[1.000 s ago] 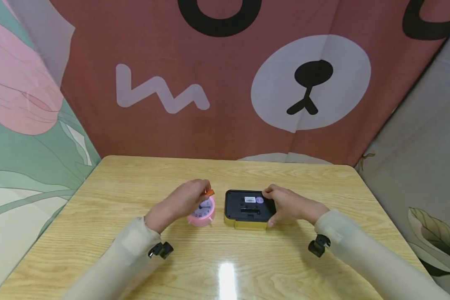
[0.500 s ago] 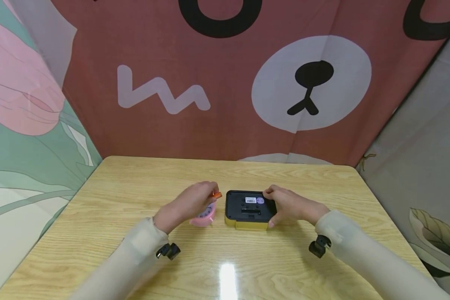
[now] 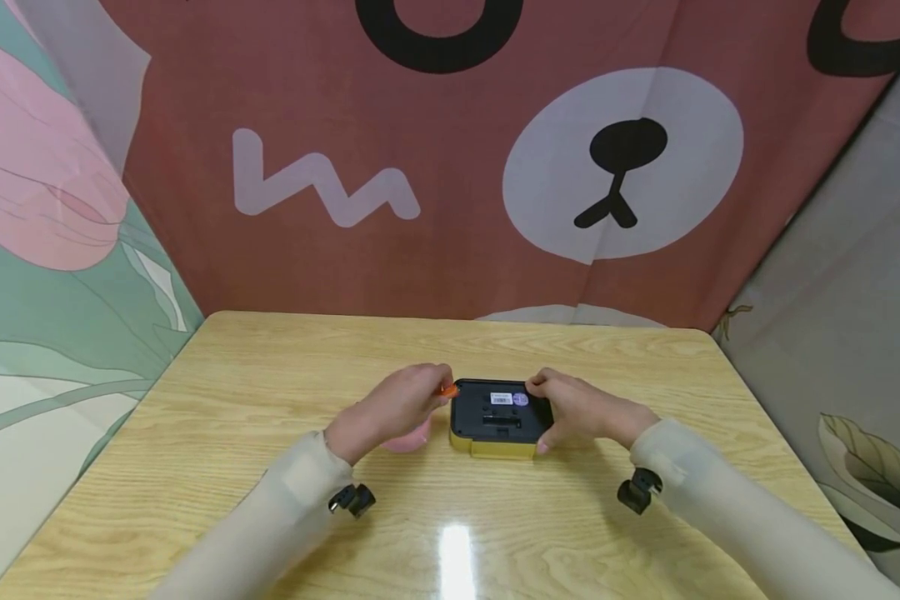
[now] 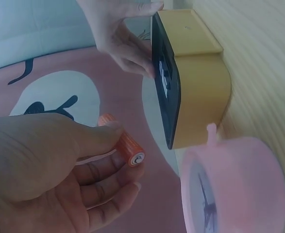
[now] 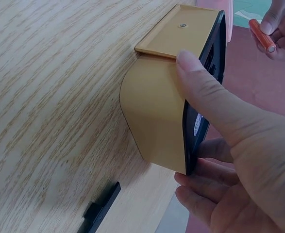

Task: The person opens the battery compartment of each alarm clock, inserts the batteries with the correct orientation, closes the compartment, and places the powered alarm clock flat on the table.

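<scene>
left grip [image 3: 399, 406] pinches 1 orange battery [image 4: 128, 145] — right grip [image 3: 581, 408] holds yellow box [image 5: 154, 104].

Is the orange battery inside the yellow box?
No, the left hand pinches the orange battery in the air, apart from the yellow box.

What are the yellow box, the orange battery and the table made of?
Yellow box: probably hard plastic, smooth and rather matte, with crisp, moulded-looking edges.
Orange battery: likely metal with a smooth orange covering; its end looks silvery.
Table: wood or wood-look laminate; it shows grain and a glossy light reflection.
</scene>
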`<state>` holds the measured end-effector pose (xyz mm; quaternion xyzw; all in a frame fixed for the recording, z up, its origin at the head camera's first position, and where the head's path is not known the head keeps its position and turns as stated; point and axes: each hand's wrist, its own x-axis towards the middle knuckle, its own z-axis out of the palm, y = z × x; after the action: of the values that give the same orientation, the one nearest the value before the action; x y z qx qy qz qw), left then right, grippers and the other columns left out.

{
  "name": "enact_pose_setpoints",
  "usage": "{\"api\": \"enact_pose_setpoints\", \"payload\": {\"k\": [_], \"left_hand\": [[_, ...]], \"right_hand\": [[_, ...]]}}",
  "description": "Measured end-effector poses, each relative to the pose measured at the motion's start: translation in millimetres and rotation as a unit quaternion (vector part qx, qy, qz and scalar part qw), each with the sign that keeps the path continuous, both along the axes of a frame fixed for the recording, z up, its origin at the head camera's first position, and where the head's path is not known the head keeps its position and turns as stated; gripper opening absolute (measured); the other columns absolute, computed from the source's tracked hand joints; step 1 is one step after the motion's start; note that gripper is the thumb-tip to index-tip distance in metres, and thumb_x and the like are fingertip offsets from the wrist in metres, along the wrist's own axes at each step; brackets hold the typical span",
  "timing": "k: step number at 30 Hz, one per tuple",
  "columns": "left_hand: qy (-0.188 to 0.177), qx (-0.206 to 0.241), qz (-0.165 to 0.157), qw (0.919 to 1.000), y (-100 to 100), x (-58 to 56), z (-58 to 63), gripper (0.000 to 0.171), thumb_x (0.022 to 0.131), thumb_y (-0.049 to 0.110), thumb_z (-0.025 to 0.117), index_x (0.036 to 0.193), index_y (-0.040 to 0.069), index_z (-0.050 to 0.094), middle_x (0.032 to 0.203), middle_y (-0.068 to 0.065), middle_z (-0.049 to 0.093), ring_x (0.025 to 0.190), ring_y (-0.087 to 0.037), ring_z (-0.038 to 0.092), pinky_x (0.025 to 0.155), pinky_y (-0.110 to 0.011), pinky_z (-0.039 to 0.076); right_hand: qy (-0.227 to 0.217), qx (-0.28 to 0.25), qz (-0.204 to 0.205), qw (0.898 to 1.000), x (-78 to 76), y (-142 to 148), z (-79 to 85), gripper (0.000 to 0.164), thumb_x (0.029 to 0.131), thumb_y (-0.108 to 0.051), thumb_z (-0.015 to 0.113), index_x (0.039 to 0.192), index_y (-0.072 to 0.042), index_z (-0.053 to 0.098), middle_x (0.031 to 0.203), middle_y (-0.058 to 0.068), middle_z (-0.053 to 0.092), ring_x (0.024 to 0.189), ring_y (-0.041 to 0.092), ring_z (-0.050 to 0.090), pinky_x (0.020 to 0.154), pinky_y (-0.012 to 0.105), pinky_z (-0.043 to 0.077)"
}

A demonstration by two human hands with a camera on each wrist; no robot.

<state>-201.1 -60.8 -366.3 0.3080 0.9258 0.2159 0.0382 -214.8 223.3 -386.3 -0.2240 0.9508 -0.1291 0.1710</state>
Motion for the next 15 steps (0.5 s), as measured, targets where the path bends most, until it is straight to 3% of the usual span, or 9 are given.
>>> {"api": "enact_pose_setpoints", "payload": {"k": [15], "left_hand": [[-0.008,-0.036,-0.024,0.999,30,-6.0,2.9,0.004,0.1,0.015,0.064,0.097,0.012,0.063,0.087,0.002,0.063,0.076,-0.013,0.054,0.07,-0.027,0.047]], "right_hand": [[0.003,0.004,0.01,1.0,-3.0,0,-0.4,0.103,0.068,-0.044,0.092,0.147,0.004,0.047,0.148,0.017,0.048,0.137,0.036,0.049,0.112,0.05,0.043]]}}
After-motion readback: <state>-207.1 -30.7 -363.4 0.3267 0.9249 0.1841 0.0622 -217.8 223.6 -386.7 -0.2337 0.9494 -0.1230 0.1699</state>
